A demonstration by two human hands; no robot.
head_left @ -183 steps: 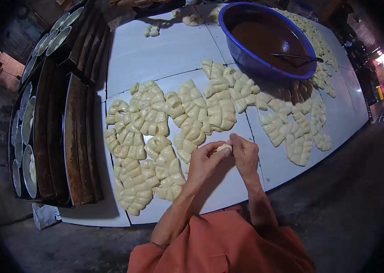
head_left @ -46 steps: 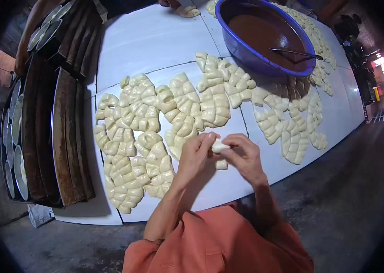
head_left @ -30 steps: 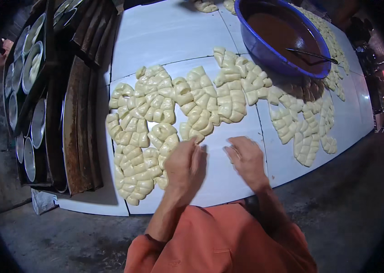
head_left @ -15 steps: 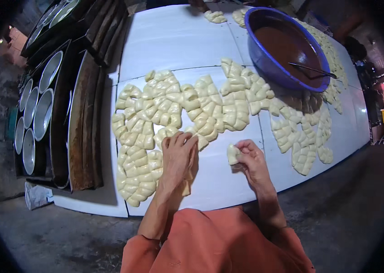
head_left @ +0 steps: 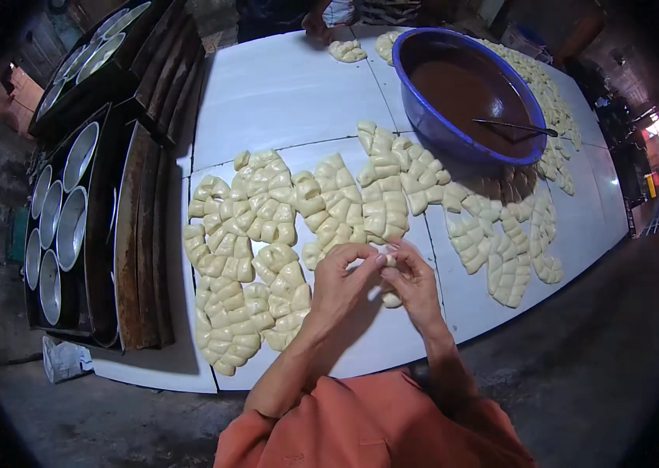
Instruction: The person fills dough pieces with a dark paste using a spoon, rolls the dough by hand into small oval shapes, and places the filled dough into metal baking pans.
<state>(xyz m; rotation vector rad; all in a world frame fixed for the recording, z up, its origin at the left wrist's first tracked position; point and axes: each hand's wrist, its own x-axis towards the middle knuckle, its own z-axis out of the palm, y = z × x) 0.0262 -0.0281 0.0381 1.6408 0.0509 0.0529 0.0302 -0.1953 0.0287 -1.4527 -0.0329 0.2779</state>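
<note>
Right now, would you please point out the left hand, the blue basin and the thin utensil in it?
Left hand (head_left: 336, 282): head view, back of the hand.
Blue basin (head_left: 423, 117): head view, outer wall.
Thin utensil (head_left: 515, 125): head view, middle of its shaft.

Fingers of the left hand (head_left: 340, 279) and right hand (head_left: 417, 287) cover most of a small dough piece (head_left: 390, 260), so its shape cannot be told. A second lump (head_left: 392, 299) is partly hidden beneath them. Whether the dark utensil (head_left: 518, 125) touches the brown liquid (head_left: 458, 87) is unclear. The top edge cuts off a co-worker, whose hand (head_left: 315, 27) is dim; the lower edge crops the orange shirt (head_left: 372, 425).
</note>
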